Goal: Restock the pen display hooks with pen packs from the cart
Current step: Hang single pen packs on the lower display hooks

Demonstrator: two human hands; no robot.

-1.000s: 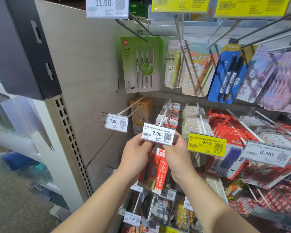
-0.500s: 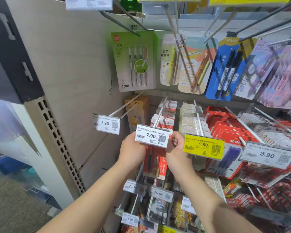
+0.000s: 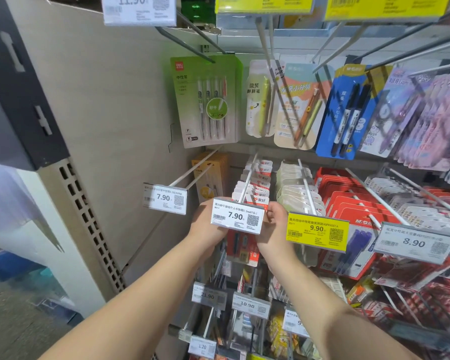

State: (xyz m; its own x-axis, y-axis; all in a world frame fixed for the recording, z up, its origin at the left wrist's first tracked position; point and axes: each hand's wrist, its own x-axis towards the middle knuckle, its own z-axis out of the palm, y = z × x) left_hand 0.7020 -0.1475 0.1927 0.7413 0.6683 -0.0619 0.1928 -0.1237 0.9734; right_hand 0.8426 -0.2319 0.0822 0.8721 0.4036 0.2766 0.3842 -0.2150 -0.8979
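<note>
1. While both arms are reaching up to the display, the left hand [image 3: 205, 224] and right hand [image 3: 273, 227] are curling their fingers round a red pen pack [image 3: 240, 249], one at each side (the pack's top is hiding behind the white 7.90 price tag [image 3: 237, 216]).
2. The pack is hanging just below the front end of a white hook [image 3: 247, 178], in front of a row of matching packs [image 3: 255, 183] already sitting on it.
3. A beige side panel [image 3: 109, 105] is closing the bay on the left, and grey floor [image 3: 16, 323] is showing below it.
4. Neighbouring tags are reading 7.90 [image 3: 164, 198], a yellow 9.90 [image 3: 317, 229] and 8.90 [image 3: 415, 242]; red packs [image 3: 361, 206] on the right are showing M&G.
</note>
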